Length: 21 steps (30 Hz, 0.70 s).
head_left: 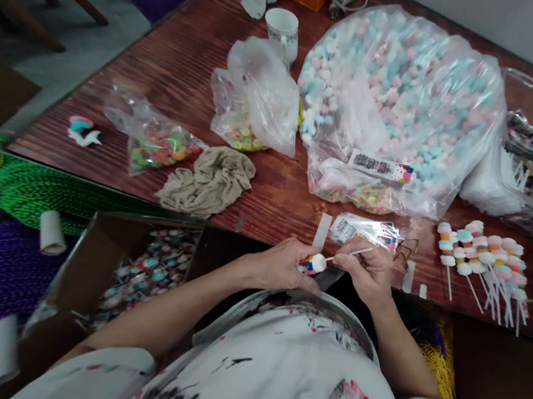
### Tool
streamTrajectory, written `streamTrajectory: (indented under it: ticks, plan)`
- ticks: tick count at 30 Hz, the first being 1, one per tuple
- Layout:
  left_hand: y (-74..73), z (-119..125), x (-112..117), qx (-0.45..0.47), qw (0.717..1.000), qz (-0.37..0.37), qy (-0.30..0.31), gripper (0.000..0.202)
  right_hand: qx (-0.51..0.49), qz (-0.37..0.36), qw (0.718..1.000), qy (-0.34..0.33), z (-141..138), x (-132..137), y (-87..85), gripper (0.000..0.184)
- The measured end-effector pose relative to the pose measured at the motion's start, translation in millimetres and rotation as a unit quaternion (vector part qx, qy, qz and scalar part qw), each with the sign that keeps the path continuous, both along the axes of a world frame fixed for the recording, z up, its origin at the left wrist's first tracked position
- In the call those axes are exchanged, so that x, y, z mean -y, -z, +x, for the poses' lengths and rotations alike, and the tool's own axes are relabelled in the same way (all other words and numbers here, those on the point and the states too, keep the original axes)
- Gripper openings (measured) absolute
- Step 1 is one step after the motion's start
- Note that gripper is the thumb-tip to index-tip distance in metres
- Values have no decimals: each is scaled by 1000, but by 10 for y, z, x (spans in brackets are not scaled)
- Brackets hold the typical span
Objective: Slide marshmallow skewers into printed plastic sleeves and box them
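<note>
My left hand [287, 263] is closed on a white marshmallow [318, 262] with a bit of coloured candy beside it, held at the table's near edge. My right hand [369, 270] pinches a thin white stick [352, 252] whose tip meets the marshmallow. Both hands hover over my lap, just in front of a small clear packet with printed colours [367, 230]. To the right lie several finished skewers [482, 257] of pastel marshmallows on white sticks.
A large clear bag of pink, blue and white marshmallows [406, 87] fills the table's middle. Smaller bags of ring candies [161, 142] [256, 100], a beige cloth [211, 181], a paper cup [283, 30] and a bag of sticks [529, 167] lie around. A cardboard box of wrapped pieces [149, 268] stands lower left.
</note>
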<state>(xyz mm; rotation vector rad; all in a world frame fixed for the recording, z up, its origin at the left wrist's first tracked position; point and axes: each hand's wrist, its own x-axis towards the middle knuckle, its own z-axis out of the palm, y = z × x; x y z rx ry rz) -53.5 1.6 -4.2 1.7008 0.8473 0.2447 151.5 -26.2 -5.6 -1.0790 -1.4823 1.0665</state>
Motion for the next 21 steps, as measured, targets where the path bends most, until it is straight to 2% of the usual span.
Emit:
streamTrajectory:
  ticks: [5,9,13,16,18,19,21]
  plan:
    - [80,70,54,-7,998,40,-38,25,28,45,997,52,-66,22,7,13]
    - [89,130,81,61,998,-15,-31,22,48,59,997,36,-218,81,59,17]
    - [45,84,66,82,993,-76,-48,28,43,-3,999,8,-280,107,186,23]
    - [0,-3,49,102,990,-94,-22,38,-12,-57,998,-1,-222,96,237,22]
    - [-13,-41,49,121,985,-124,-5,33,-45,-74,996,4,-154,66,202,19]
    - [-13,-45,54,131,981,-142,-17,31,-52,-72,996,7,-116,42,163,17]
    - [-10,-23,67,152,972,-163,-78,32,-49,-47,998,15,-43,-16,64,11]
